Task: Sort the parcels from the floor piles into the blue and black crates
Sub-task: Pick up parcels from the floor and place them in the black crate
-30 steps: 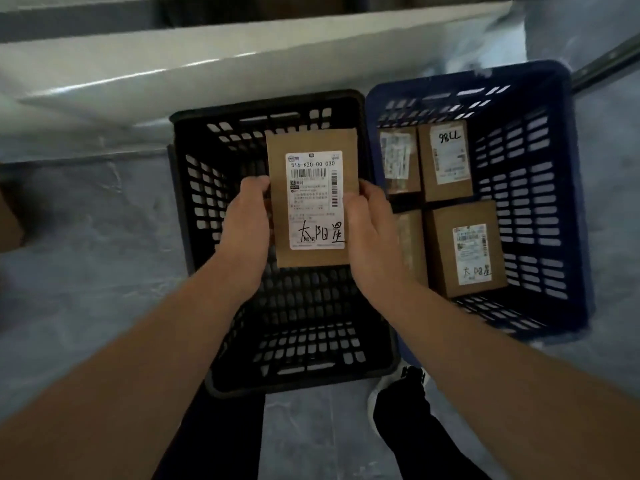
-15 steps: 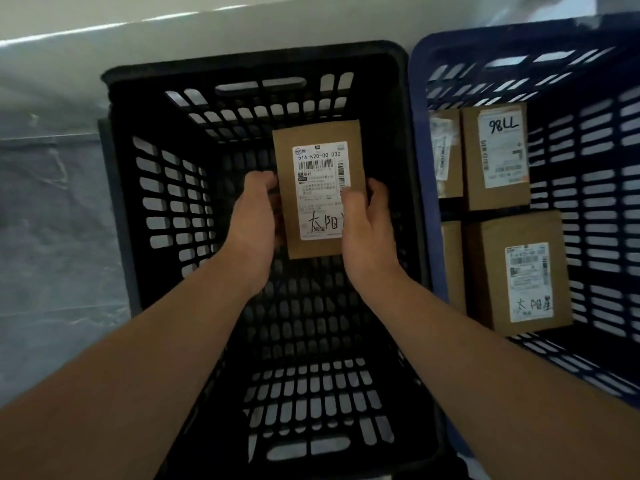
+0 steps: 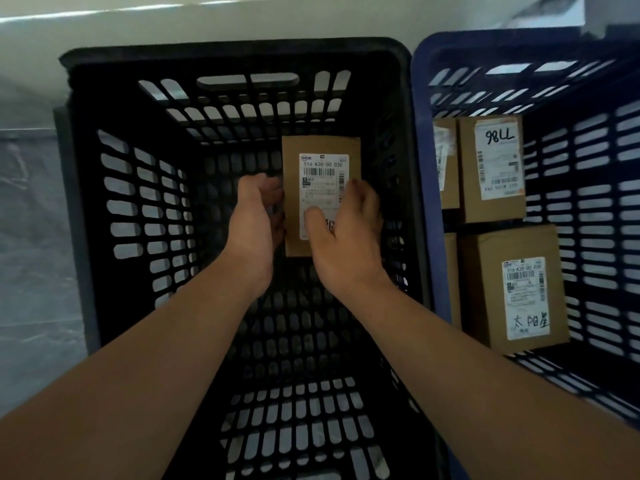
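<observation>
Since the small brown white-labelled cardboard parcel [image 3: 320, 178] looks light and stiff, its long edges suit gripping. Left hand [image 3: 254, 220] and right hand [image 3: 346, 240] clasp them, centre frame, low inside the black slotted plastic crate [image 3: 235, 51].

Flat brown parcel [image 3: 322, 147] with white barcode label facing up, gripped between left hand [image 3: 254, 220] and right hand [image 3: 346, 237], inside slotted black crate [image 3: 235, 50], blue crate [image 3: 420, 168] right of right hand, holding four labelled boxes [image 3: 512, 289].
</observation>
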The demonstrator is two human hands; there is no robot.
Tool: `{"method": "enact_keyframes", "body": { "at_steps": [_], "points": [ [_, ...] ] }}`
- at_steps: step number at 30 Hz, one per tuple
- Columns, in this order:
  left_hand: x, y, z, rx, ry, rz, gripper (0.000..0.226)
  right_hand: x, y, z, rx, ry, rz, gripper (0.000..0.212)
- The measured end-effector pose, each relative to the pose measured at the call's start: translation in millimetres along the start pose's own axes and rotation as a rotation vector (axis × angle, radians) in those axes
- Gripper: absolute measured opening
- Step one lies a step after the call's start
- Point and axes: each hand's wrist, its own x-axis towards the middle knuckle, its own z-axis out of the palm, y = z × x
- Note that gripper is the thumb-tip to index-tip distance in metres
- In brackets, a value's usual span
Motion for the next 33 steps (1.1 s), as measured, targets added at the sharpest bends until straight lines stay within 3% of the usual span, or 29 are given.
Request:
{"method": "enact_keyframes", "body": {
  "at_steps": [6, 11, 16, 23, 26, 33],
  "points": [
    [-17.7, 0.7, -6.4, 0.046, -0.029, -0.014, 0.037, -22.3, -14.9, -10.1, 0.135, 0.025, -0.014, 0.094],
    [-72.8, 22.3, -19.8, 0.083, -0.042, -0.023, 0.062, -60.8, -43.2, -25.9, 0.269, 0.016, 0.102, 0.085],
    [-142.6, 59.3, -30.6, 0.126, -0.072, -0.022, 0.053, -110.4, -89.4, -53.0, 0.396, -0.026, 0.173, 0.064],
    [-253.6, 136.7, -37.3, 0.188, -0.116, 0.056, 0.05, -185.5, -183.2, -99.1, 0.534, 0.04, 0.255, 0.069],
    [-311.4, 176.3, -41.8, 0.163, -0.054, 0.078, 0.052, -217.0, -224.3, -139.6, 0.66, -0.015, 0.367, 0.037],
    [-462.5, 246.0, -43.1, 0.061, 0.043, 0.243, 0.048, -314.1, -310.6, -237.8, 0.678, -0.111, 0.315, 0.03]
  ]
}}
